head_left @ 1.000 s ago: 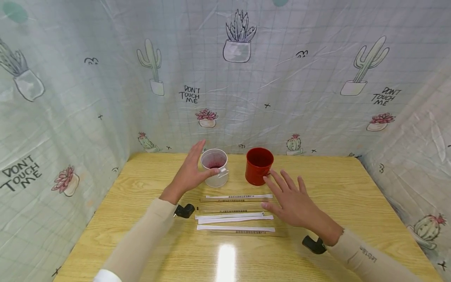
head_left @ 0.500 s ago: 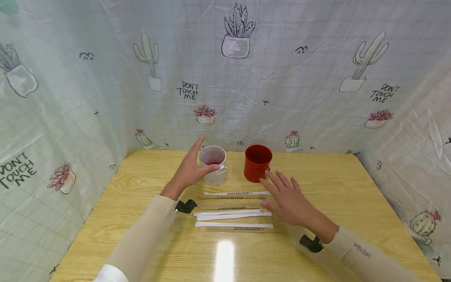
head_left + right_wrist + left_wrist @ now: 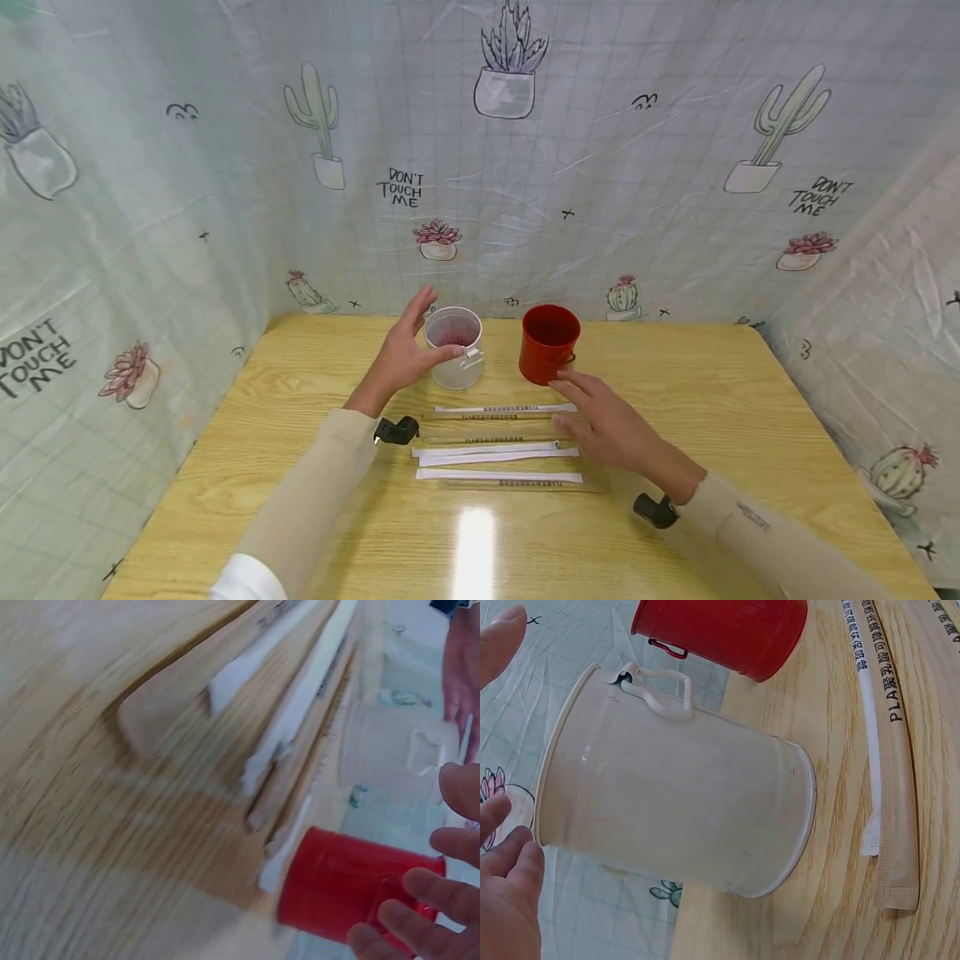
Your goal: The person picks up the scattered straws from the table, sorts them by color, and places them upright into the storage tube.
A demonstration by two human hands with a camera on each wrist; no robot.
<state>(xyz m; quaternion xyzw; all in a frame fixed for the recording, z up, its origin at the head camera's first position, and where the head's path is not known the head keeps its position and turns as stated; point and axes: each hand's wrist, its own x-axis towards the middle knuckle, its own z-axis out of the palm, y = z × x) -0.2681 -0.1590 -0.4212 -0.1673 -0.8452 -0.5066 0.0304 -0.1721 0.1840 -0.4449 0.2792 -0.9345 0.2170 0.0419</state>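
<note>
A small white metal bucket [image 3: 456,375], with a loop handle on its side and a reddish inside, stands upright at the table's back. My left hand [image 3: 401,354] is held around its left side, thumb over the rim near the handle, fingers spread. In the left wrist view the fingertips are right at the bucket's rim. To the right stands a matching red bucket [image 3: 543,358]. My right hand [image 3: 611,425] hovers just in front of it, fingers loosely bent and holding nothing. Below that hand lie the right ends of several paper-wrapped straws [image 3: 498,476], some white, some brown.
The straws lie side by side across the wooden table [image 3: 360,533], in front of both buckets. A cactus-print curtain [image 3: 525,200] hangs behind the table and along both sides. Each wrist carries a small black camera mount [image 3: 397,431].
My right hand has moved slightly left and its fingers have drawn closer together. The left hand stays beside the white bucket. The head view has shifted slightly; buckets and straws stay in place.
</note>
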